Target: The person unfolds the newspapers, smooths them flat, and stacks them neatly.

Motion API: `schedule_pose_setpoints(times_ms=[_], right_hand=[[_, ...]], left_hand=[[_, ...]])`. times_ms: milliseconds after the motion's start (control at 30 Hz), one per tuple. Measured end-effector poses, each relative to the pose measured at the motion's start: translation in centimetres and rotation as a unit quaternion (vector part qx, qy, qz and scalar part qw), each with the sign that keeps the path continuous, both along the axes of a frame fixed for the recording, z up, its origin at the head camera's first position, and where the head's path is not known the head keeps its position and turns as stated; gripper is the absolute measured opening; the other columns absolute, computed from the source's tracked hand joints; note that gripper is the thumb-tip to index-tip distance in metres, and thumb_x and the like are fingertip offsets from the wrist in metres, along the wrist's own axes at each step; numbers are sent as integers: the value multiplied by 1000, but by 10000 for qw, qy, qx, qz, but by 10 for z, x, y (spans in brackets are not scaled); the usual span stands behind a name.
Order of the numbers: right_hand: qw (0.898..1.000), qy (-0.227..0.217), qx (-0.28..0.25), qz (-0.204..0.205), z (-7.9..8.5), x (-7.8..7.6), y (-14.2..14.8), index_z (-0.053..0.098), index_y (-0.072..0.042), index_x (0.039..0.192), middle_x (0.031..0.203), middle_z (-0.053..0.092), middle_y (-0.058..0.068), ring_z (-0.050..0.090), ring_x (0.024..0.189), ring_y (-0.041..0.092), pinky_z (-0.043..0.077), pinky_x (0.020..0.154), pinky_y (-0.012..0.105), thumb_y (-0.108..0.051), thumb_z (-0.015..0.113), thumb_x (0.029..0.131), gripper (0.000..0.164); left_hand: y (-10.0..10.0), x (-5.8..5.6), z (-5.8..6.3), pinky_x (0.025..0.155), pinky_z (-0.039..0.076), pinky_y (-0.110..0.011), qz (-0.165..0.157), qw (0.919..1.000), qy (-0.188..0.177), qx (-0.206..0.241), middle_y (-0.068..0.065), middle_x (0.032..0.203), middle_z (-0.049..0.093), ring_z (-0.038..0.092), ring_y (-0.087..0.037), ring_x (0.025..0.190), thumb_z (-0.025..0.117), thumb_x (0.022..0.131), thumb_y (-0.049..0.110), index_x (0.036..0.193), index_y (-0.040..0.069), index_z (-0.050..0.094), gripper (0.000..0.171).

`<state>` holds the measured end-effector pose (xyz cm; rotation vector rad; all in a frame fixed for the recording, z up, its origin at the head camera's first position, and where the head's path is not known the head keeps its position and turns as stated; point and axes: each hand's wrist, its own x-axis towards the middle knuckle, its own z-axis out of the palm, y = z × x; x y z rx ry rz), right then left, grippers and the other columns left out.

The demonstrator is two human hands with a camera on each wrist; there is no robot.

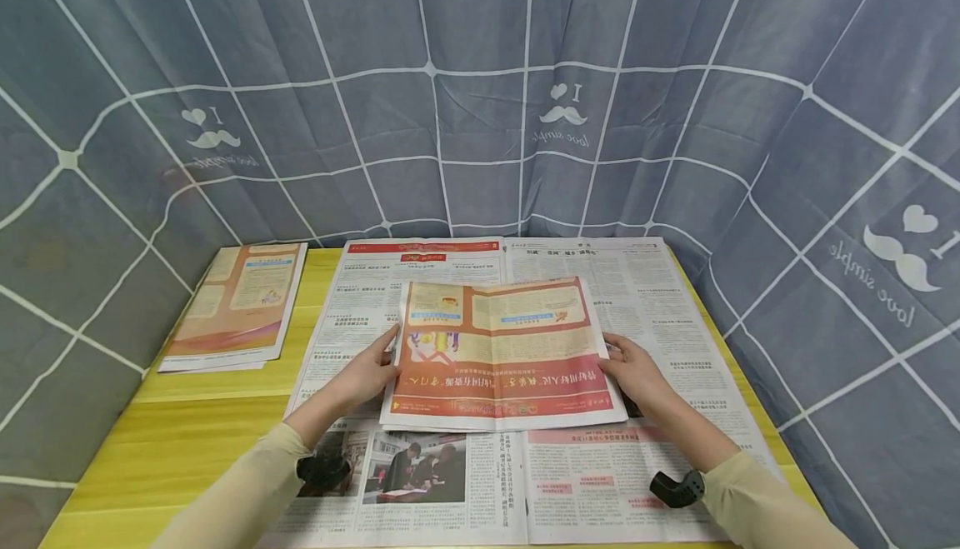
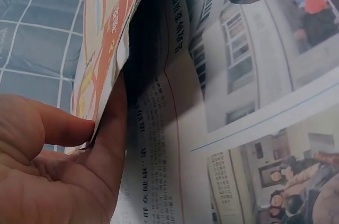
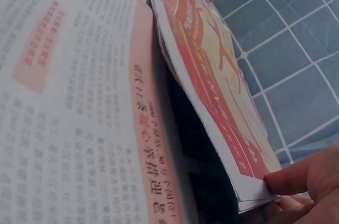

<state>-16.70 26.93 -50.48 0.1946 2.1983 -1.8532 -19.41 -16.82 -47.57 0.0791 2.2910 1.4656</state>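
Left of the spread point(image 1: 675, 324), a folded sheet point(image 1: 240, 307) lies on the table point(image 1: 210, 416). Over the spread's left half, the left hand point(image 1: 367, 376) pinches the paper point(image 1: 495, 349) by its left edge, thumb on top, fingers beneath. The paper is over the spread's middle, its near edge raised clear; it looks light, limp and easily creased or torn, so a hold at both sides should suit it. Over the spread's right half, the right hand point(image 1: 637, 374) pinches the right edge likewise. No container shows

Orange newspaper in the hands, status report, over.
Left hand, right hand: pinching opposite side edges. Orange newspaper: held, sides lifted off the spread newspaper. No obstruction visible.
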Motion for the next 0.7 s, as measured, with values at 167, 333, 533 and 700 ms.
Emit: schedule_pose_setpoints(times_ms=[167,333,533,700], right_hand=[[10000,8,31,86,-6,1,3,20,2,161,128,63,26,73,82,30,60,67,40,-11,49,107,63],[10000,-15,54,50,-11,0,3,21,2,161,130,62,27,73,83,30,60,67,40,-11,50,107,63],[9999,-48,139,7,-11,-1,2,21,1,161,130,62,27,73,83,29,60,67,39,-13,51,107,63],[9999,-7,119,74,-8,0,2,20,0,162,131,62,26,73,84,29,59,68,39,-14,51,107,64]], left_hand=[[-1,1,-1,67,58,-43,46,9998,-145,89,-27,126,62,70,-28,85,47,105,0,166,12,6,75],[-1,-1,-1,68,54,-39,302,9987,-347,221,-20,115,60,66,-25,87,51,104,1,164,6,15,71],[-3,-1,1,76,56,-39,511,9955,-567,562,-22,126,58,66,-23,97,48,108,14,157,-1,27,56],[-10,-1,7,87,54,-40,335,9925,-730,926,-22,131,58,64,-26,105,35,107,11,153,0,37,48]])
